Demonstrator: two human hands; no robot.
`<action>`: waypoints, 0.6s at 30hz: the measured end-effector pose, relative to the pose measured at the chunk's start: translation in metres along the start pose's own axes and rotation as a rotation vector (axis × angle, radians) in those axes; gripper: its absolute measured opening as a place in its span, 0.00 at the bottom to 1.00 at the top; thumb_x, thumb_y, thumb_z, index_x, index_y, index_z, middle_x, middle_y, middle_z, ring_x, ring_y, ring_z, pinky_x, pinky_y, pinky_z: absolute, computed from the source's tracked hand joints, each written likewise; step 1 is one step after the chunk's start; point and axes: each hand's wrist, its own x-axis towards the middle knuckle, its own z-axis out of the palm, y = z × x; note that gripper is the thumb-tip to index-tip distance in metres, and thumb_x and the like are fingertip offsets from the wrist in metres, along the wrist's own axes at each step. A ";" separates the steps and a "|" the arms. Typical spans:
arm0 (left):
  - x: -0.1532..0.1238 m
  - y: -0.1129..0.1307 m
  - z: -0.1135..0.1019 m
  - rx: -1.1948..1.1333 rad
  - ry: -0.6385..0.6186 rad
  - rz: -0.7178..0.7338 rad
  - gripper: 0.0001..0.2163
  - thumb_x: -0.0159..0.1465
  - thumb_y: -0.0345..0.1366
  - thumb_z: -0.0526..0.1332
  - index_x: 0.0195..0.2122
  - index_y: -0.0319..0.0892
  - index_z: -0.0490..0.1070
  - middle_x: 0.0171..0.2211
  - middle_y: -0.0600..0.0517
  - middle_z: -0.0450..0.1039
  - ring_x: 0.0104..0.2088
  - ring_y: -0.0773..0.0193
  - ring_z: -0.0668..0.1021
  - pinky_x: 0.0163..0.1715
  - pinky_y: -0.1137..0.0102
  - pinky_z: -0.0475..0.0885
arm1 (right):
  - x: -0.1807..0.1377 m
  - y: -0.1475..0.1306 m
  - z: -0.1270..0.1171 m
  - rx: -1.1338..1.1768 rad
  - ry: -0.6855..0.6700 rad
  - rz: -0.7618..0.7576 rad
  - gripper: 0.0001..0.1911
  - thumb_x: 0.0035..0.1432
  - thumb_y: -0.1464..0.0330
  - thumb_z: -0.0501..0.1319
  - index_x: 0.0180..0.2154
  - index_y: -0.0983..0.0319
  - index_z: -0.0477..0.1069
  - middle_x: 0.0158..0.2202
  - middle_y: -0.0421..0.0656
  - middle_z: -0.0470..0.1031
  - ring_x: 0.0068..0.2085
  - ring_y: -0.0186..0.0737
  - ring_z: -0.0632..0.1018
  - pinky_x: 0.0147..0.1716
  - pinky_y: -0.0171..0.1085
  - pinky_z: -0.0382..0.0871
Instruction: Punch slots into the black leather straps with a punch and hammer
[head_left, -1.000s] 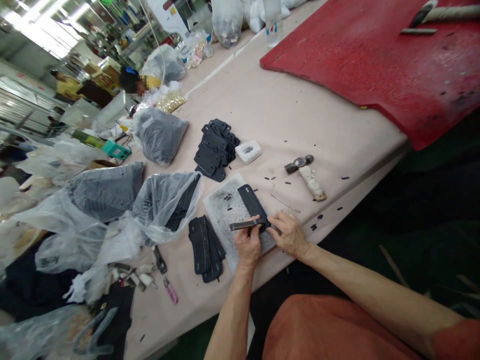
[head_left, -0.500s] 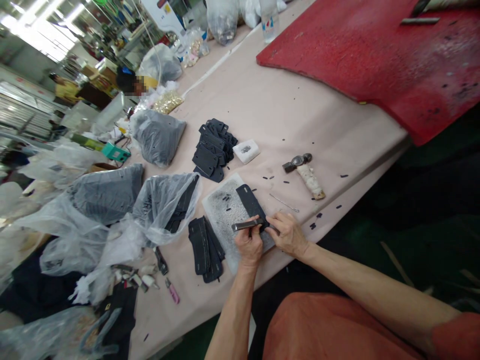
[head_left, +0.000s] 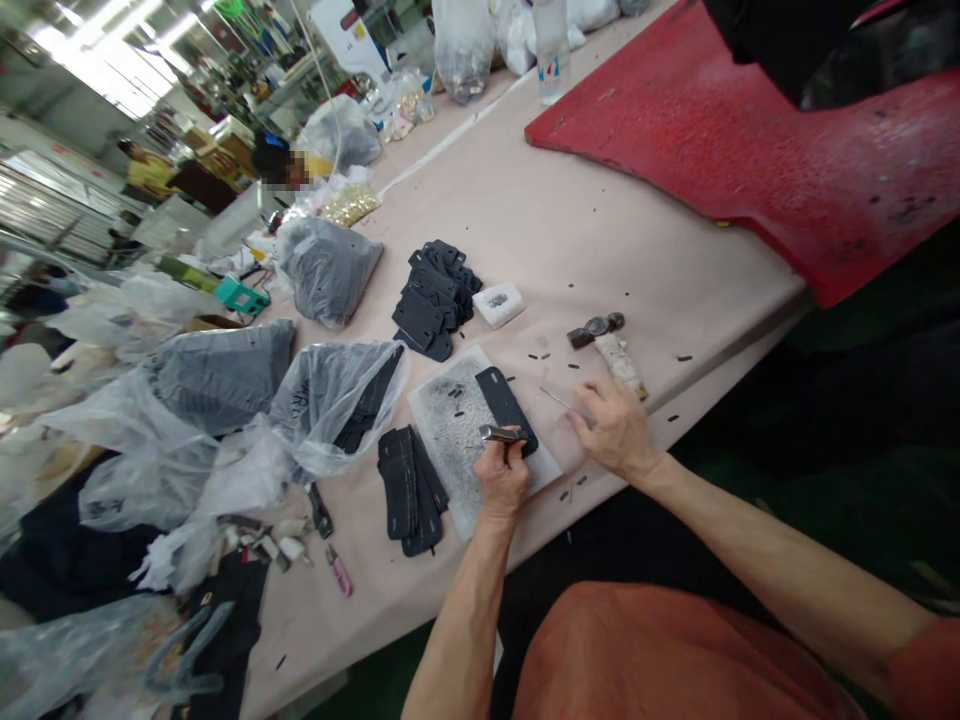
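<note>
My left hand grips a metal hand punch held over the lower end of a dark strap-shaped piece with a slot near its top. That piece lies on a speckled white cutting board with small dark slugs scattered on it. Right of the board, my right hand has its thumb and fingers around the near end of a thin metal rod. The rod's far end rests on the table. Just beyond that hand lies a ball-peen hammer with a wrapped handle, partly covered by the fingers.
Dark pieces are stacked behind the board, beside a white block. More strips lie left of it, near an open plastic bag. A pink-handled tool lies lower left; a red sheet covers the far right.
My right hand has left the dark piece and moved right to the thin rod. The left hand stays at the board, with the punch turned slightly. A dark object now appears over the red sheet.
</note>
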 end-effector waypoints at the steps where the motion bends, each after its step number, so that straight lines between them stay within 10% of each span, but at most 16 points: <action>1: 0.000 -0.001 0.000 -0.004 -0.004 0.010 0.08 0.63 0.32 0.58 0.40 0.44 0.76 0.37 0.48 0.82 0.38 0.57 0.83 0.40 0.64 0.77 | 0.006 0.009 -0.006 -0.072 0.031 0.051 0.23 0.57 0.66 0.62 0.55 0.63 0.69 0.52 0.55 0.68 0.51 0.58 0.67 0.49 0.52 0.60; 7: -0.001 -0.005 0.002 0.039 -0.022 0.072 0.07 0.63 0.31 0.58 0.38 0.44 0.76 0.33 0.49 0.80 0.34 0.59 0.82 0.36 0.67 0.76 | 0.042 0.055 -0.018 -0.096 -0.049 0.363 0.28 0.50 0.68 0.65 0.53 0.68 0.65 0.48 0.60 0.68 0.49 0.58 0.69 0.47 0.51 0.63; 12: 0.000 -0.003 0.001 0.025 -0.019 0.081 0.07 0.62 0.31 0.58 0.36 0.44 0.76 0.30 0.50 0.79 0.31 0.60 0.81 0.33 0.69 0.74 | 0.072 0.063 -0.030 0.757 -0.280 0.878 0.19 0.45 0.75 0.64 0.42 0.63 0.66 0.32 0.46 0.73 0.31 0.41 0.75 0.31 0.38 0.68; 18: -0.001 -0.001 -0.001 -0.009 0.015 0.100 0.08 0.60 0.28 0.59 0.37 0.45 0.76 0.29 0.50 0.79 0.30 0.59 0.80 0.31 0.69 0.73 | 0.074 0.021 -0.057 0.955 -0.269 0.849 0.20 0.50 0.71 0.62 0.46 0.61 0.65 0.23 0.35 0.67 0.17 0.29 0.66 0.14 0.27 0.56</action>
